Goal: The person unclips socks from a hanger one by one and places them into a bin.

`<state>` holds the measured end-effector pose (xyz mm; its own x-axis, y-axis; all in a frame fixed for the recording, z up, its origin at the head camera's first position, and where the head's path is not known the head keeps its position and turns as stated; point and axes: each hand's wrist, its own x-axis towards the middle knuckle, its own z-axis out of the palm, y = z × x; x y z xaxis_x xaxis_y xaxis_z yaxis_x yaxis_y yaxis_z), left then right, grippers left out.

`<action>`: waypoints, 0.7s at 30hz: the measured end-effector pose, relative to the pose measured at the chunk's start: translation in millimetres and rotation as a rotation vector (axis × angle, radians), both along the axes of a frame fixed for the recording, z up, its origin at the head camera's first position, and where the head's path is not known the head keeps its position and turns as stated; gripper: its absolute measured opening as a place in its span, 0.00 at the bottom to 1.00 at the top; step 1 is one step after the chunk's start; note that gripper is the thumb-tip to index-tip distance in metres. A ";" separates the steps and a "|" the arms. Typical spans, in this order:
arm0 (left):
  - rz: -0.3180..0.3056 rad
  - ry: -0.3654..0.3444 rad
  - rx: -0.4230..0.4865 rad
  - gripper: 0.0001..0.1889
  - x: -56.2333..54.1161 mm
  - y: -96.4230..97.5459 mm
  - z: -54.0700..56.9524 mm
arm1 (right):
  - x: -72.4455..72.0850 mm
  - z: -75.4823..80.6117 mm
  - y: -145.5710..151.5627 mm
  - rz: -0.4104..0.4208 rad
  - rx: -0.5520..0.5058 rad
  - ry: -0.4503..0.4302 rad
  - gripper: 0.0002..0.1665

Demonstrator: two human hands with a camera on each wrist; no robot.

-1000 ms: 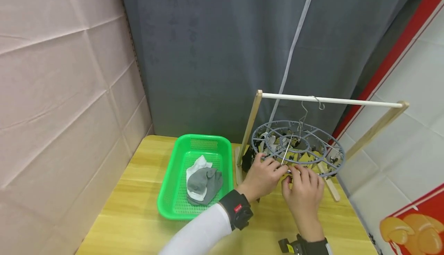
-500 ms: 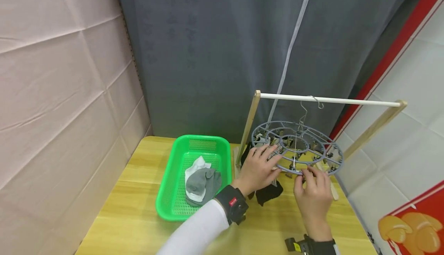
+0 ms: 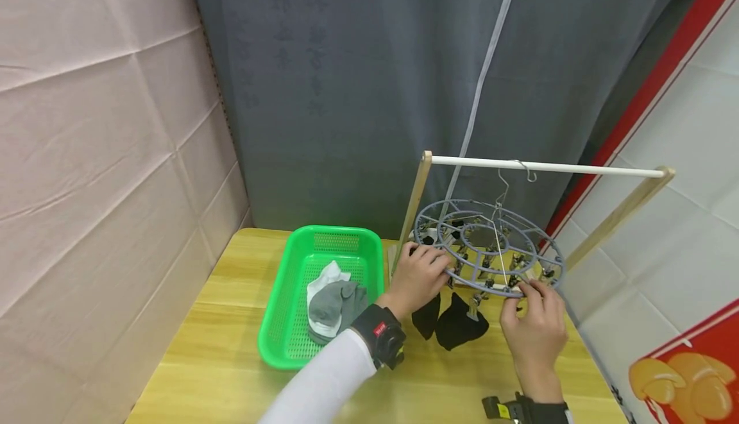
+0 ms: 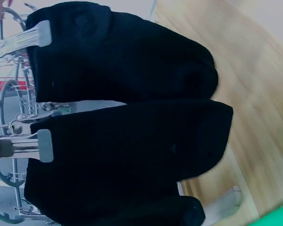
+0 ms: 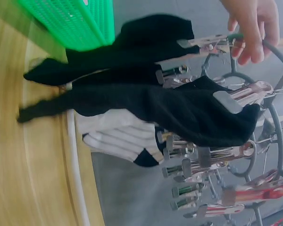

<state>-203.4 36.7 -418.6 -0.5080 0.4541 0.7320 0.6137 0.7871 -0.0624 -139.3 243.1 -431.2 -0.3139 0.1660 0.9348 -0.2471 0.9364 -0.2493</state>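
Note:
A round grey clip hanger (image 3: 489, 290) hangs by its wire hook from a white rod. My left hand (image 3: 417, 276) grips its rim at the left, with fingers over the ring. At the front right my right hand (image 3: 534, 318) pinches the rim between thumb and fingers. Between the hands, black socks (image 3: 462, 322) dangle below the ring. In the left wrist view, metal clips (image 4: 45, 146) hold the cuffs of black socks (image 4: 127, 150). The right wrist view shows the left hand (image 5: 254, 30) on the ring, and a striped white sock (image 5: 125, 141) behind the black ones.
A green basket (image 3: 277, 302) stands left of the rack, holding a grey sock (image 3: 335, 305) and a white sock (image 3: 329, 273). Wooden posts (image 3: 417, 193) carry the white rod (image 3: 543, 167). A grey curtain (image 3: 346, 90) hangs behind the table (image 3: 202, 347).
The hanger has turned, and the black socks have come round into view between the hands. My left hand has shifted left along the rim, my right hand to the right.

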 end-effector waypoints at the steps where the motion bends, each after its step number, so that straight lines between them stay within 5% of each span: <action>1: -0.008 0.004 0.001 0.06 1.0 0.2 0.4 | 0.3 0.1 1.7 -0.026 -0.001 -0.012 0.12; 7: -0.031 -0.010 -0.003 0.05 6.1 4.1 1.0 | 3.3 0.1 4.5 -0.060 -0.030 -0.049 0.18; 15: -0.019 -0.031 -0.001 0.06 8.8 8.5 -1.8 | 10.2 -19.5 -13.6 0.144 -0.207 0.075 0.18; 18: -0.030 -0.018 0.016 0.05 8.6 9.5 -1.9 | 11.1 -24.8 -21.1 0.195 -0.253 -0.013 0.17; 21: -0.042 -0.021 0.020 0.05 9.2 10.2 -2.1 | 12.9 -27.7 -26.3 0.186 -0.244 -0.201 0.16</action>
